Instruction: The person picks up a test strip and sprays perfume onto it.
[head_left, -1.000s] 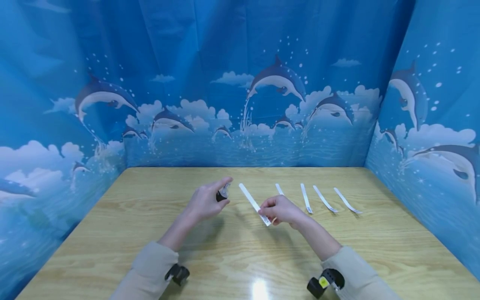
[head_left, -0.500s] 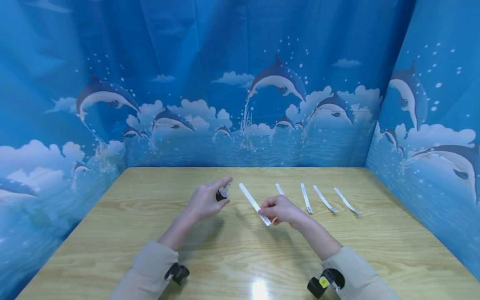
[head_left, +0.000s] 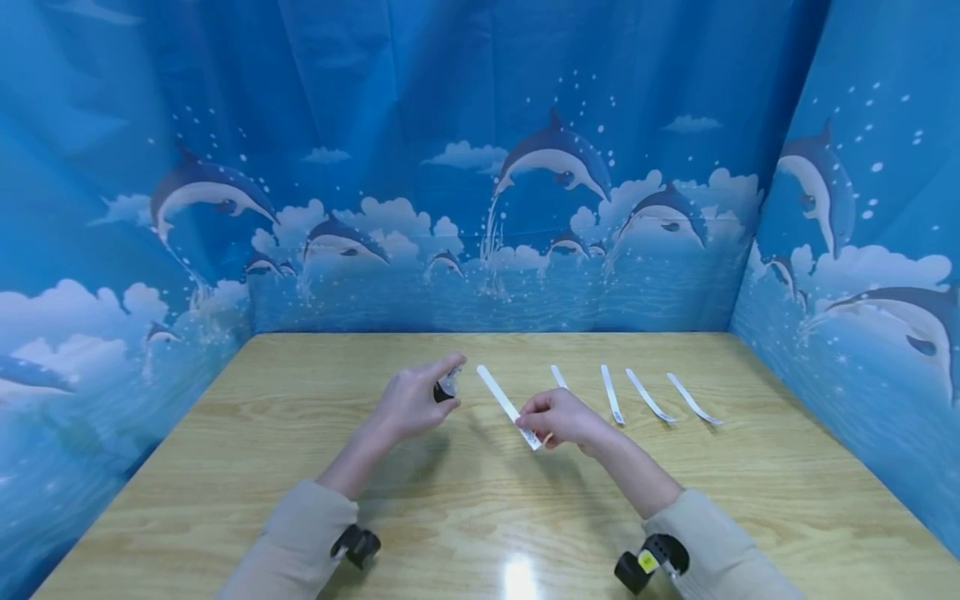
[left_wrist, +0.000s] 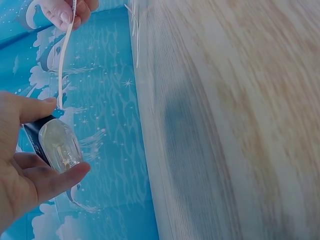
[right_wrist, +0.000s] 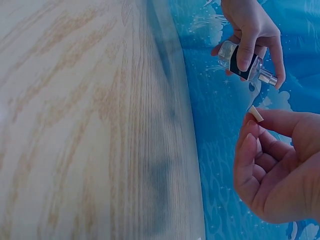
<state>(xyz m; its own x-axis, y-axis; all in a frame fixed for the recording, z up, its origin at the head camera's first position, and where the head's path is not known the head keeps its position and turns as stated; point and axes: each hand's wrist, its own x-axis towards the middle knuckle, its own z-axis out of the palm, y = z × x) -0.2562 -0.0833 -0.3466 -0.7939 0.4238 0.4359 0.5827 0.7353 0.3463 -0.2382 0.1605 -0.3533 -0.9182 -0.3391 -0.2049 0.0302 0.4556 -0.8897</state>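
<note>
In the head view, my left hand [head_left: 411,407] grips a small clear glass perfume spray bottle [head_left: 447,384] with a black label, held above the table. Its silver spray nozzle [right_wrist: 267,76] shows in the right wrist view, with a fingertip against it. To the right, thumb and fingers of my right hand [head_left: 566,418] pinch a white paper test strip [head_left: 497,390] near its printed end. The strip's far end points toward the bottle, a short way apart from it. In the left wrist view, the strip [left_wrist: 64,60] looks slightly bent.
Several more white strips lie in a row on the wooden table [head_left: 285,417], such as one strip [head_left: 612,397] right of my right hand and another strip [head_left: 692,400] farther right. My right hand partly hides the nearest. A blue dolphin-print curtain [head_left: 480,167] encloses the table's back and sides.
</note>
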